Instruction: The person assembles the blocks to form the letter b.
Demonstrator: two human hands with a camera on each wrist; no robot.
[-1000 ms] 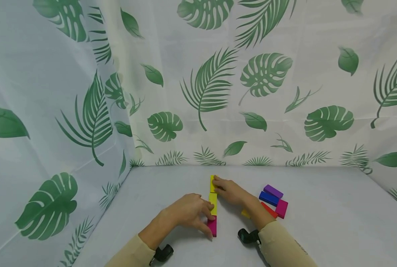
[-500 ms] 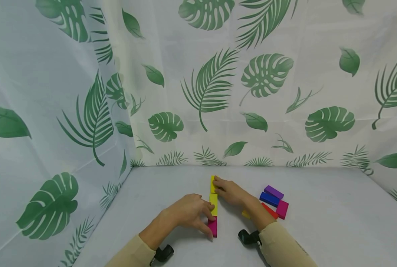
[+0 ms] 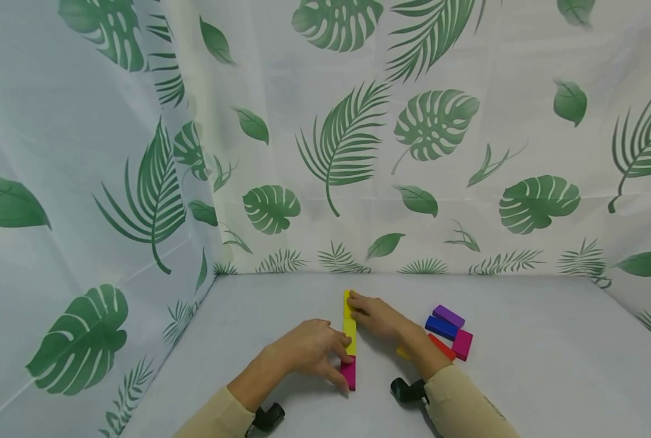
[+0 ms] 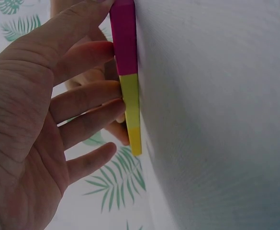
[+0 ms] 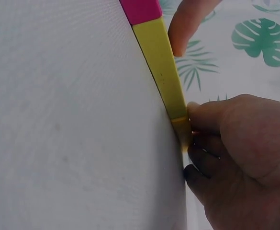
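Three slim blocks lie end to end on the table in a row pointing away from me. Nearest is a magenta block, then a yellow block, with another yellow block at the far end. My left hand holds the magenta block, thumb by its near end and index finger near its far end. Its other fingers reach along the middle yellow block in the left wrist view. My right hand grips the far yellow block from the right, fingers curled about its end and partly hiding it.
Right of the row lie a purple block, a blue block, a second magenta block and a red block. A yellow piece shows partly behind the right forearm. Leaf-print sheeting walls the table's back and left.
Both hands and the row of blocks hold their places; only a very slight shift of the head view is visible.
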